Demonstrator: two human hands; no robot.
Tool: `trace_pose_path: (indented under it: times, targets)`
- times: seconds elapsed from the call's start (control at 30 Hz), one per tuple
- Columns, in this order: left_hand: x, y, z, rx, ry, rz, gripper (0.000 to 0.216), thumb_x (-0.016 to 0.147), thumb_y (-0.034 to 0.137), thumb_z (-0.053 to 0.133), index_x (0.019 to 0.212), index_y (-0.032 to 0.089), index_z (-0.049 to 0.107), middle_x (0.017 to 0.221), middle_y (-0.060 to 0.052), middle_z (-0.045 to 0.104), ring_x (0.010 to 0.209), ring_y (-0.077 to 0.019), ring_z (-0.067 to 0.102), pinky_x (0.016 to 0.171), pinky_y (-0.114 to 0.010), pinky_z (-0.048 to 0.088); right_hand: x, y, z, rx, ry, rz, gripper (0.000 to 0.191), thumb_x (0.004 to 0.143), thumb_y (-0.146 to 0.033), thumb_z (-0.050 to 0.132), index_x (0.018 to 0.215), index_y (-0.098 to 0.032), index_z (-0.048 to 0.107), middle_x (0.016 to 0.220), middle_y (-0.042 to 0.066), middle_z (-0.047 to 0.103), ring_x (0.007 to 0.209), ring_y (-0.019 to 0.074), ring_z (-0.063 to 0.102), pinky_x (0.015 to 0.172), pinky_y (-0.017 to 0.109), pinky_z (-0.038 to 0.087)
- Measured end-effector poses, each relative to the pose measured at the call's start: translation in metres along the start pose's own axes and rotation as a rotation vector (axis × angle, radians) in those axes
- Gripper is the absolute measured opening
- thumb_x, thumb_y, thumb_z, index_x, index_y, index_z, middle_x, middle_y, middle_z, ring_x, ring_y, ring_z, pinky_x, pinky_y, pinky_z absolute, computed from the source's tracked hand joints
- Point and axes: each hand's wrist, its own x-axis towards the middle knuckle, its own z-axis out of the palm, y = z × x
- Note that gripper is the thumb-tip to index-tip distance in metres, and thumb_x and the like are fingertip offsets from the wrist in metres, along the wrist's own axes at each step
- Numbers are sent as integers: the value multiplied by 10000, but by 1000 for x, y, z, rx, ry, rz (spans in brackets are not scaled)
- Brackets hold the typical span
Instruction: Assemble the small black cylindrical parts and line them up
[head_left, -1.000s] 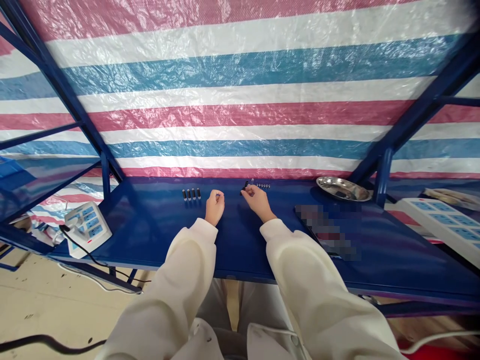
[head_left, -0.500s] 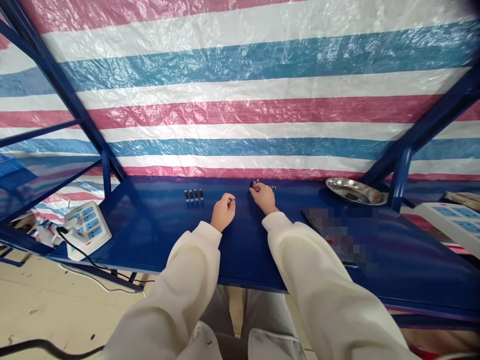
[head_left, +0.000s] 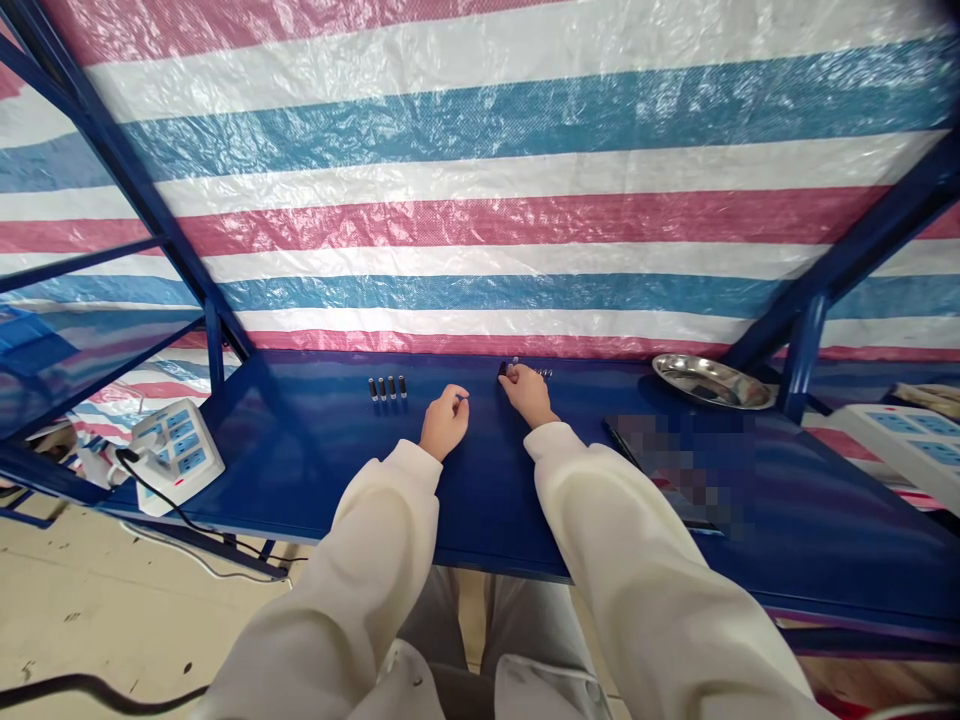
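Two held parts: a small blue piece (head_left: 460,397) pinched at the fingertips of the left hand (head_left: 444,425); a small dark piece (head_left: 504,369) at the fingertips of the right hand (head_left: 529,394), its axis too small to tell.
Hands: both curled narrow on their parts, low over the blue shelf (head_left: 315,470); the right hand is farther back.
Nearest row: row of small pieces (head_left: 544,373), just right of the right hand's fingertips, running left-right; the right hand is nearer.
Leftward: four dark cylinders (head_left: 387,388), upright, apart from the left hand.
Far right: steel dish (head_left: 711,381).
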Motion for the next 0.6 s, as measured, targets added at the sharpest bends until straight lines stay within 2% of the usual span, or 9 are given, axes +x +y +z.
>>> trace_pose_path:
  times: [0.27,0.6]
  targets:
    - [0,1,0,8,-4,7,120,798,139,467,871,203,538,502,68,445,454,-100,413,556,-219,315,3,10,-1,-13,-61,67,129,789,-156,538,882,-142,626,884,120,679,875,220,630,754,296,438]
    - [0,0,-1,0,1,0,125,794,138,477,874,207,544,503,70,436,459,-102,415,555,-217,315,0,9,-2,-19,-12,115,159,791,-245,567,840,-149,684,874,120,696,873,240,637,741,299,444]
